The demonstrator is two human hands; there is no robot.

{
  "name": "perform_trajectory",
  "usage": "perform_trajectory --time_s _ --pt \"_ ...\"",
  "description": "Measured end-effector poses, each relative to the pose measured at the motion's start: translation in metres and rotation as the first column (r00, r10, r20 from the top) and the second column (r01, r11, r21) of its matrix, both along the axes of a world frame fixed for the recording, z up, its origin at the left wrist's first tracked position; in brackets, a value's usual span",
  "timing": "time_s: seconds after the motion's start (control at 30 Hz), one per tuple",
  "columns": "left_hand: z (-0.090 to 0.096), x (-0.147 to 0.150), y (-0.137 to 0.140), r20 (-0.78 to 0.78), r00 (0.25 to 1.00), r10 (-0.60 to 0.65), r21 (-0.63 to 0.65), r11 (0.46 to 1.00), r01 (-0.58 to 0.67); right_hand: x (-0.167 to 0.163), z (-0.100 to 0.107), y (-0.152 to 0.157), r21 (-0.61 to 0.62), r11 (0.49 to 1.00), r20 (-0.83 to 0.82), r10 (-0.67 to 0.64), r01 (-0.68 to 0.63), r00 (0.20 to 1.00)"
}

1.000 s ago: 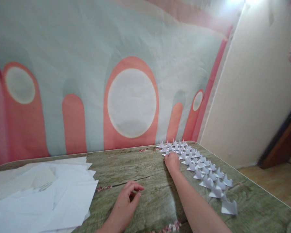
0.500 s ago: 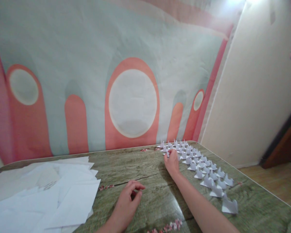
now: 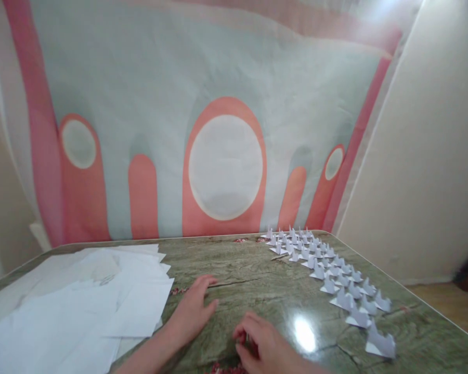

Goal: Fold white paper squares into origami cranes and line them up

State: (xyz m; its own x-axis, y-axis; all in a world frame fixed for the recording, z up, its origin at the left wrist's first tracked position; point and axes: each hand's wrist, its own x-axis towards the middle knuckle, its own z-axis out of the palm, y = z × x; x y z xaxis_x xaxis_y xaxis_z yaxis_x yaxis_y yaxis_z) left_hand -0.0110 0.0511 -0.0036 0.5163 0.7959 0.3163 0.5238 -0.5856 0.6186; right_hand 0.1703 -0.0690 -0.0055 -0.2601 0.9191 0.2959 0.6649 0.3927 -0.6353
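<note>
My left hand (image 3: 195, 307) is above the wooden-patterned table, fingers stretched forward and thumb apart, with nothing in it. It is close to the right edge of a spread pile of white paper sheets (image 3: 140, 306). Near the front of the table is my right hand (image 3: 263, 340), its fingers loosely curled with a gap to the thumb; no object shows in it. Several small folded white paper figures (image 3: 343, 298), with upright points, stand in rows along the right side of the table. Neither hand touches them.
The table (image 3: 218, 254) has a wood-grain cover with small flower prints and a bright light reflection. Behind it hangs a backdrop (image 3: 226, 67) with orange arches and pale circles. A plain wall (image 3: 409, 171) rises on the right.
My right hand has left the far end of the paper figures and drawn back to the table's near middle. My left hand has moved slightly left, its fingers straighter. The view has shifted left.
</note>
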Motion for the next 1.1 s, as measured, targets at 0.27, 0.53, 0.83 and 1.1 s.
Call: perform_trajectory --time_s 0.27,0.53,0.83,1.1 --pt "0.000 -0.078 -0.010 -0.429 0.825 0.369 0.249 0.926 -0.284 -0.001 -0.024 -0.016 -0.051 0.995 -0.009 0.085 -0.086 0.996" --pt "-0.014 -0.114 -0.014 -0.512 0.703 0.493 0.283 0.870 -0.404 0.003 -0.025 -0.019 -0.082 0.984 0.002 0.156 -0.156 0.988" --pt "0.005 -0.108 -0.026 -0.566 0.740 0.364 0.176 0.930 -0.323 0.003 -0.024 -0.019 -0.086 0.982 0.007 0.168 -0.167 0.986" --pt "0.032 -0.126 -0.020 -0.603 0.785 0.144 0.055 0.989 -0.139 0.003 -0.018 -0.020 -0.113 0.977 0.076 0.192 -0.183 0.979"
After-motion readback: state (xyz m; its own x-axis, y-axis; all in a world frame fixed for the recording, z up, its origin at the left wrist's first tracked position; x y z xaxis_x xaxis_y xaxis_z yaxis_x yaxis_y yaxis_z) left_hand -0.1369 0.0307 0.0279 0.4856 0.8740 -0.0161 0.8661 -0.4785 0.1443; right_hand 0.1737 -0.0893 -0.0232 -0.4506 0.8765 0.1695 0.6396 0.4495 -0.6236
